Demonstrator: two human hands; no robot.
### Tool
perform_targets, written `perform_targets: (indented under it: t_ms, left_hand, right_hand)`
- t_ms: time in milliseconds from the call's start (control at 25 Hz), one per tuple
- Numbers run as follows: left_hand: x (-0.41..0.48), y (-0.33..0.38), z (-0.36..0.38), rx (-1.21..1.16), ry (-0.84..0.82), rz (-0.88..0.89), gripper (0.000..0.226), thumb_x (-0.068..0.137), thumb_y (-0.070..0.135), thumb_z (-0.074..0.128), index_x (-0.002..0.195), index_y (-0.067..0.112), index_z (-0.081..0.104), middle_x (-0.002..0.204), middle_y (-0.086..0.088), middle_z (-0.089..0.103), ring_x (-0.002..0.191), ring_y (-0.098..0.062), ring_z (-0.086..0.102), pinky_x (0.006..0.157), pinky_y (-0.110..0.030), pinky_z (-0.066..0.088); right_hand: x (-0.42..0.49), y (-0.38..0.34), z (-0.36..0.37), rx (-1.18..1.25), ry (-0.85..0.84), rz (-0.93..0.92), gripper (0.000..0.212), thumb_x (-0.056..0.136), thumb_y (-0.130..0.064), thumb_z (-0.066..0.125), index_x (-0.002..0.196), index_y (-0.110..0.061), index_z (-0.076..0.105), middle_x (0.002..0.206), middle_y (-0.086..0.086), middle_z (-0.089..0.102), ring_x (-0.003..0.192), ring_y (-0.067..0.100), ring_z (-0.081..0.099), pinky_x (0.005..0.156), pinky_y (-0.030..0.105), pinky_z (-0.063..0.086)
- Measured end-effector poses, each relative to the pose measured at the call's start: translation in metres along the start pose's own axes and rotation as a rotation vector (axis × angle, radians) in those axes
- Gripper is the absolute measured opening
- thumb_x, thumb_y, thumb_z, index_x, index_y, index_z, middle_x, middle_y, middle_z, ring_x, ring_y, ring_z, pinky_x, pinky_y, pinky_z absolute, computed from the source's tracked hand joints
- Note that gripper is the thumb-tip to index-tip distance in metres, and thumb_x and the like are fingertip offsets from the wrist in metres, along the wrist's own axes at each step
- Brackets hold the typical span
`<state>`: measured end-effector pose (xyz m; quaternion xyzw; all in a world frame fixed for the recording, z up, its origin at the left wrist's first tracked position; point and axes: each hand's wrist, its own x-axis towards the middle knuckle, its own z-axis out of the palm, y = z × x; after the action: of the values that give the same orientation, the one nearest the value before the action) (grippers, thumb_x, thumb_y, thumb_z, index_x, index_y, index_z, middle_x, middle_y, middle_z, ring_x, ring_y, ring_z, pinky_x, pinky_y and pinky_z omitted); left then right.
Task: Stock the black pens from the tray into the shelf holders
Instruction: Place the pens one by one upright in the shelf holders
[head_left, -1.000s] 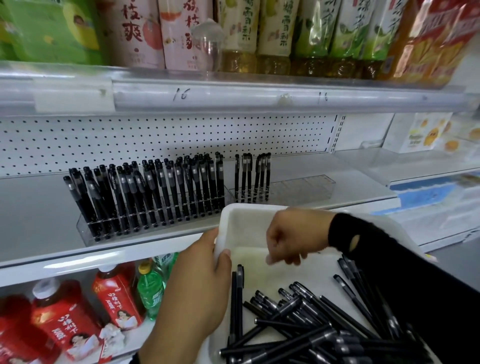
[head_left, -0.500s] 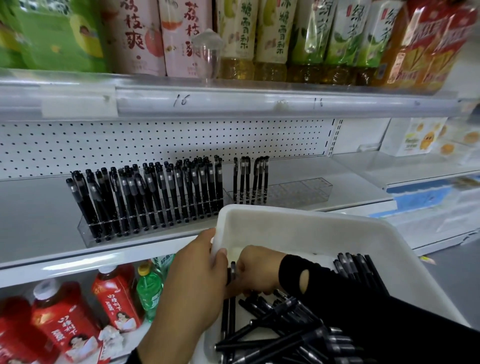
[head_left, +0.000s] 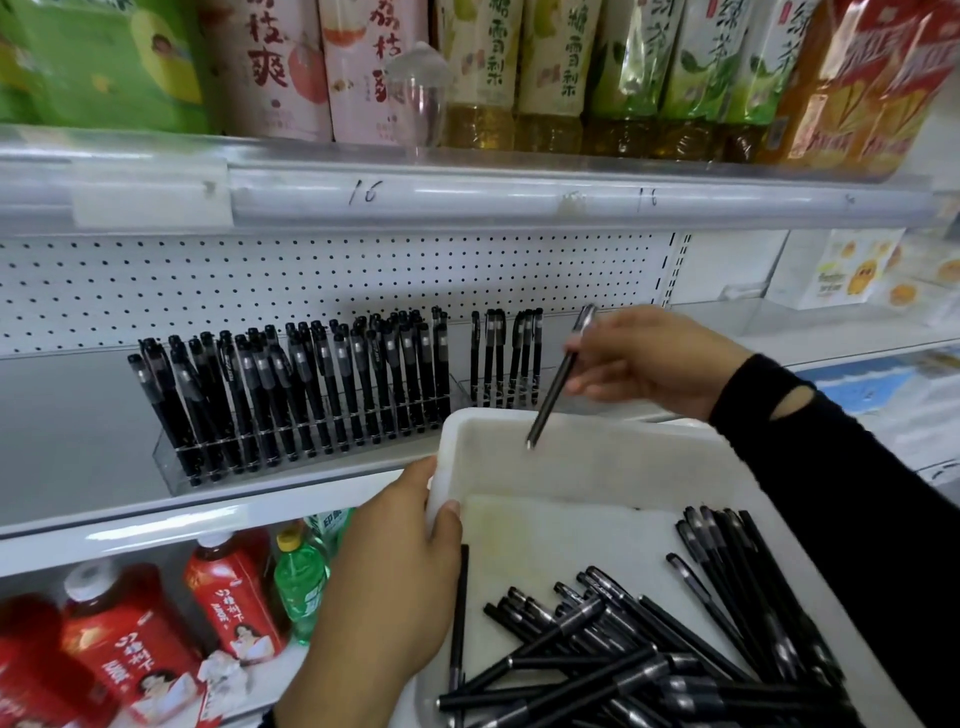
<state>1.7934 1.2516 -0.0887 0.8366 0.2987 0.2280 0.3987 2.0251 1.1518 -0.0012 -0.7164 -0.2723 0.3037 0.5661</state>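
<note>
My left hand (head_left: 384, 566) grips the left rim of the white tray (head_left: 571, 431), thumb over the edge. Several black pens (head_left: 649, 660) lie piled in the tray's near right part. My right hand (head_left: 649, 358) pinches one black pen (head_left: 556, 384) above the tray's far rim, tip pointing down and left. On the middle shelf a clear holder (head_left: 171, 467) on the left stands full of upright black pens (head_left: 291, 384). A second clear holder (head_left: 462, 387) to its right has several pens (head_left: 506, 358) at its left end; my right hand hides the rest of it.
Drink bottles and cartons (head_left: 519, 73) line the top shelf above a price rail (head_left: 467, 202). Red and green bottles (head_left: 228, 597) stand on the lower shelf under the tray. White pegboard (head_left: 311, 280) backs the pen shelf. Boxed goods (head_left: 847, 270) sit at the right.
My right hand reached into the tray, took one pen and lifted it up toward the right holder. My left hand has kept its grip on the tray rim.
</note>
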Motion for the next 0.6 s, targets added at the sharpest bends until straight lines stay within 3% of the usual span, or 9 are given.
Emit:
perform_targets:
  t_ms: [160, 240, 440, 600]
  left_hand:
    - [0.001, 0.0, 0.001, -0.019, -0.014, -0.005, 0.033, 0.101, 0.027, 0.048, 0.128, 0.045, 0.053, 0.093, 0.03, 0.06, 0.084, 0.011, 0.056, 0.065, -0.007, 0.04]
    - [0.0, 0.001, 0.001, -0.013, -0.012, -0.007, 0.031, 0.1, 0.028, 0.048, 0.125, 0.046, 0.053, 0.092, 0.031, 0.06, 0.082, 0.012, 0.056, 0.063, -0.007, 0.041]
    - [0.002, -0.001, 0.0, -0.018, -0.001, -0.004, 0.031, 0.1, 0.028, 0.048, 0.124, 0.048, 0.053, 0.092, 0.032, 0.06, 0.084, 0.015, 0.054, 0.065, -0.005, 0.04]
    - [0.002, -0.004, 0.0, -0.022, -0.004, 0.001, 0.033, 0.1, 0.028, 0.048, 0.126, 0.048, 0.051, 0.094, 0.032, 0.06, 0.087, 0.014, 0.055, 0.066, -0.004, 0.04]
  right_hand:
    - [0.043, 0.002, -0.015, -0.102, 0.491, -0.218, 0.005, 0.099, -0.01, 0.058, 0.096, -0.007, 0.061, 0.089, 0.016, 0.072, 0.073, 0.025, 0.075, 0.063, 0.028, 0.061]
    - [0.067, 0.015, -0.015, -0.271, 0.619, -0.292, 0.004, 0.099, -0.01, 0.057, 0.1, -0.008, 0.061, 0.094, 0.017, 0.071, 0.075, 0.028, 0.074, 0.071, 0.036, 0.063]
    - [0.111, 0.042, -0.007, -0.573, 0.572, -0.314, 0.014, 0.093, -0.021, 0.056, 0.101, -0.011, 0.06, 0.097, 0.018, 0.068, 0.085, 0.038, 0.069, 0.075, 0.051, 0.06]
    - [0.12, 0.047, 0.0, -0.93, 0.534, -0.224, 0.01, 0.098, -0.016, 0.055, 0.101, -0.007, 0.059, 0.099, 0.01, 0.066, 0.088, 0.027, 0.063, 0.077, 0.031, 0.051]
